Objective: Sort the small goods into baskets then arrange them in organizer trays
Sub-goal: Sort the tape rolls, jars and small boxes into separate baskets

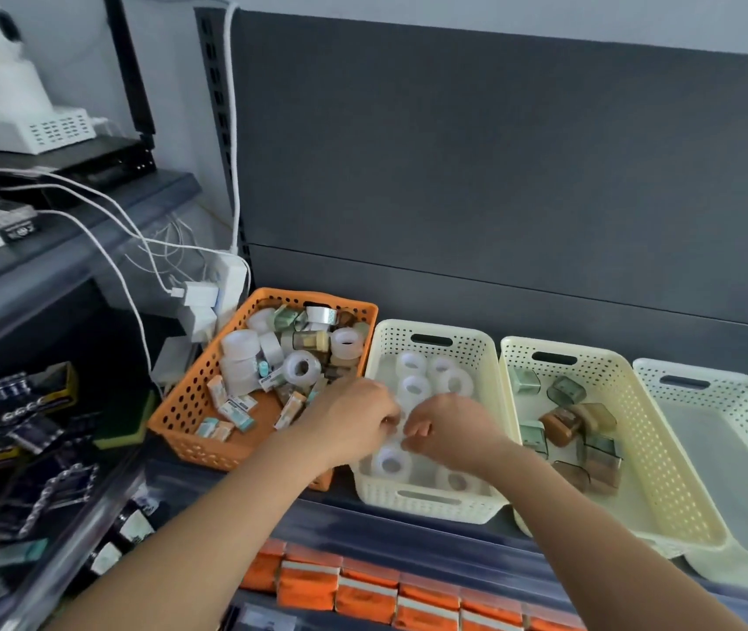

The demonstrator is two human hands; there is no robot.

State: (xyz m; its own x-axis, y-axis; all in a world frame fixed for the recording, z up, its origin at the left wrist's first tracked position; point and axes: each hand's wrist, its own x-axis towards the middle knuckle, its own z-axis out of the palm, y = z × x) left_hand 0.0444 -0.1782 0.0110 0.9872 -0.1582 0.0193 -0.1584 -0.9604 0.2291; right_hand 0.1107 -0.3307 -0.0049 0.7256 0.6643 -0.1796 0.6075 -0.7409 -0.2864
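The back is closed by a dark grey panel (499, 175), crossed low down by a seam, and at its left edge a perforated upright (214, 129) is fixed, along which a white cable (232, 129) is led down to a power strip (229, 284). A pale wall (172, 84) is seen behind the upright, and a dark side shelf (90, 230) is loaded with white devices (3, 79), a black box (103, 161) and cables. Everything is lit softly and evenly, and the front of the dark main shelf (408, 526) is seen below.

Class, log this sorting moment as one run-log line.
phase: sorting | left hand, right hand: over tape-roll basket, fingers curled | held item: blurred, unclear | orange basket: mixed goods
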